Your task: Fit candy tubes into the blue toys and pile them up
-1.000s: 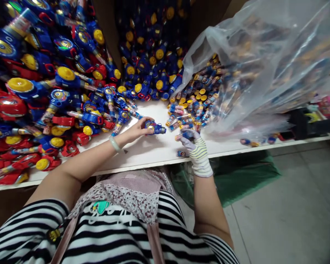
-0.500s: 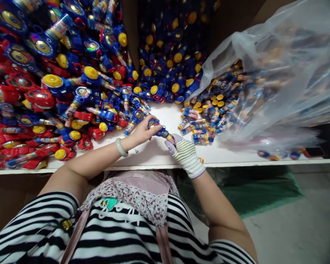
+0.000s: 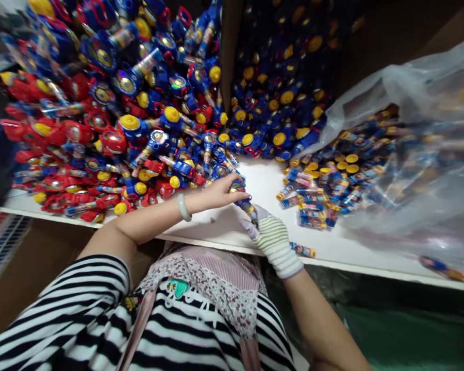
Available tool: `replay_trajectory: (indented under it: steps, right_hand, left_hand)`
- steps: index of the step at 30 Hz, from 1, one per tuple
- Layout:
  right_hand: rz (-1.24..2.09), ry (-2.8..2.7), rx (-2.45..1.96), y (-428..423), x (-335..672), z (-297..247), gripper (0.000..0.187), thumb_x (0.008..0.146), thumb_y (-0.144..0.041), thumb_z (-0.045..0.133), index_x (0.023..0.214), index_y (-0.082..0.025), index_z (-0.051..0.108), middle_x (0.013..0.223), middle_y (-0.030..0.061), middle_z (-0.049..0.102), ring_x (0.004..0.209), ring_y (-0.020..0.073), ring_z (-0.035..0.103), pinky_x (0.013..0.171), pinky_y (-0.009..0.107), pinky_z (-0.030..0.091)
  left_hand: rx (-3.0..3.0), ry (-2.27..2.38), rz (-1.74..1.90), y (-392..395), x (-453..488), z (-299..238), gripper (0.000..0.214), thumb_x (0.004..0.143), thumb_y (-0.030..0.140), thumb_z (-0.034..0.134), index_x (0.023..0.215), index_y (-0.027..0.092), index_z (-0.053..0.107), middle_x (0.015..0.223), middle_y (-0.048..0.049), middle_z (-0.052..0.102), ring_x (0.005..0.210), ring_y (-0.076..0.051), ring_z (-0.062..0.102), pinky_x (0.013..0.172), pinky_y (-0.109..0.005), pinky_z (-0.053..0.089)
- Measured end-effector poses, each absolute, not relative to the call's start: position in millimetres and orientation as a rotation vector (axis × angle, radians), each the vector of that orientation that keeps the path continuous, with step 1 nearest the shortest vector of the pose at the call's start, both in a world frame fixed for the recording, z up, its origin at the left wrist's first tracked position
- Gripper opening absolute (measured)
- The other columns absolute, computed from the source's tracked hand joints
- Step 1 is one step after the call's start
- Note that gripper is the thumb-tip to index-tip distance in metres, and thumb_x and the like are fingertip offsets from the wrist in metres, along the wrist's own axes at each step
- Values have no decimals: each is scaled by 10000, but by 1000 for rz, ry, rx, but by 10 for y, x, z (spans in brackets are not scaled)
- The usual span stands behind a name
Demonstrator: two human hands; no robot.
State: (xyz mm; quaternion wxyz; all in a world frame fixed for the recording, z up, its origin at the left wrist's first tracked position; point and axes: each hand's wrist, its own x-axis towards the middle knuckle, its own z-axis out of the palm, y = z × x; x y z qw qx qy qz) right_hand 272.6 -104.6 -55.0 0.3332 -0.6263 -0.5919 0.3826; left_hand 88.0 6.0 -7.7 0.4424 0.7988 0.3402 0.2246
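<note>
My bare left hand [image 3: 225, 192], with a pale bangle on the wrist, grips the round head of a blue toy [image 3: 238, 191] low over the white table. My right hand [image 3: 271, 238], in a striped glove, closes on the clear tube [image 3: 251, 210] at the toy's lower end. The tube seems joined to the head, though fingers partly cover the joint. Just right of the glove, a small tube with a yellow cap [image 3: 303, 250] lies near the table edge.
Blue and red toys [image 3: 139, 134] are heaped on the left. Behind stands a dark box of blue toys [image 3: 278, 103]. On the right, small capped tubes [image 3: 317, 198] spill from a clear plastic bag [image 3: 417, 82]. The white tabletop [image 3: 263, 175] shows between the heaps.
The camera view has turned, so the scene sits further right and slightly lower. Both hands keep hold of the same toy, with little change in grip.
</note>
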Motion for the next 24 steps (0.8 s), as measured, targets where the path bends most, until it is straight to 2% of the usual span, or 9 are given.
replay_trajectory:
  steps: [2, 4, 6, 7, 9, 11, 14, 19, 24]
  right_hand:
    - [1090, -1476, -1603, -1079, 2684, -514, 525, 773, -730, 531, 824, -216, 628, 680, 54, 616, 579, 188, 553, 530, 295, 421]
    - [1471, -1283, -1429, -1153, 2602, -501, 523, 854, -703, 426, 770, -218, 600, 508, -21, 479, 410, 133, 410, 422, 262, 343]
    - [1755, -1076, -1244, -1196, 2503, -514, 561, 890, -704, 351, 796, -214, 608, 427, -80, 347, 331, 103, 268, 357, 241, 275]
    - [1784, -1039, -1197, -1187, 2466, -526, 575, 889, -712, 350, 833, -211, 626, 426, -82, 352, 329, 105, 277, 354, 243, 296]
    - [1642, -1137, -1194, -1100, 2460, -561, 574, 856, -723, 441, 962, -207, 669, 540, -24, 532, 443, 141, 482, 458, 279, 455]
    - [1349, -1289, -1281, -970, 2578, -612, 623, 814, -716, 534, 1158, -210, 650, 863, 71, 695, 776, 206, 657, 722, 354, 556]
    - [1005, -1382, -1475, -852, 2940, -720, 681, 818, -707, 532, 1261, -196, 605, 1134, 135, 686, 1042, 269, 647, 936, 460, 509]
    - [656, -1535, -1679, -903, 3488, -817, 474, 888, -548, 521, 1154, -187, 674, 1089, 127, 709, 1021, 285, 652, 947, 496, 497]
    - [485, -1965, -1686, -640, 3251, -691, 355, 909, -296, 503, 1209, -218, 677, 1139, 118, 684, 1036, 289, 609, 932, 470, 482]
  left_hand:
    - [1905, 887, 585, 31, 890, -115, 333, 834, 438, 671, 991, 168, 555, 912, -49, 623, 825, -183, 580, 762, -298, 462]
    - [1904, 765, 593, 16, 883, -120, 350, 792, 421, 713, 986, 173, 562, 925, -51, 625, 847, -190, 586, 790, -306, 470]
    - [1935, 611, 556, 60, 836, -68, 370, 759, 403, 740, 995, 173, 572, 954, -62, 630, 885, -203, 593, 827, -318, 476]
    - [1957, 570, 530, 118, 792, -19, 374, 759, 401, 738, 1006, 171, 577, 976, -69, 629, 909, -209, 595, 843, -322, 477]
    - [2016, 619, 518, 324, 662, 120, 371, 790, 412, 703, 1033, 162, 576, 1011, -76, 621, 935, -214, 591, 851, -323, 476]
    - [2113, 850, 588, 640, 495, 285, 380, 834, 433, 653, 1073, 151, 563, 1015, -76, 606, 944, -216, 582, 858, -328, 469]
    - [2315, 1262, 584, 1171, 259, 482, 432, 851, 448, 640, 1136, 136, 553, 998, -81, 590, 1020, -249, 555, 936, -372, 428]
    - [2598, 1600, 217, 1541, 203, 502, 457, 821, 444, 666, 1134, 115, 614, 1049, -144, 591, 1218, -368, 433, 1049, -482, 330]
    - [2778, 1621, 94, 1355, 559, 376, 392, 837, 247, 570, 1191, 93, 642, 1148, -184, 582, 1267, -412, 396, 1067, -573, 243]
